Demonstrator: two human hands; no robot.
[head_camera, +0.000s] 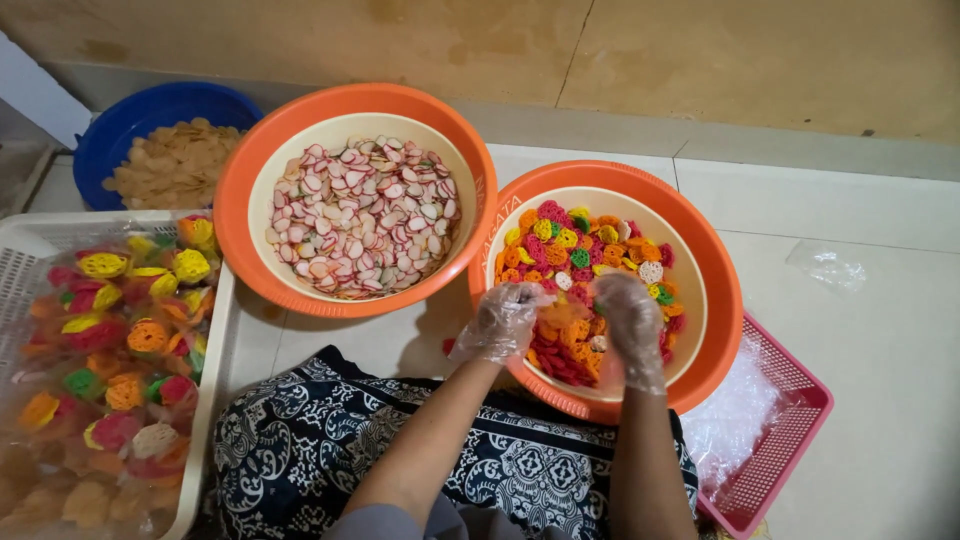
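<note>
Both my hands wear thin clear plastic gloves and reach into an orange basin (715, 300) full of small round crackers (565, 245) in pink, orange, yellow, green and white. My left hand (503, 320) rests at the basin's near left rim, fingers curled toward the crackers. My right hand (632, 325) is over the middle of the pile, fingers bent down among them. A blurred orange bit shows between the two hands; what either hand holds is unclear.
A second orange basin (245, 180) of flat pink-edged white chips stands to the left. Behind it is a blue basin (120, 125) of tan chips. A white basket (215, 350) with bagged coloured crackers sits at left, a pink basket (790, 420) with clear bags at right. Patterned dark cloth covers my lap.
</note>
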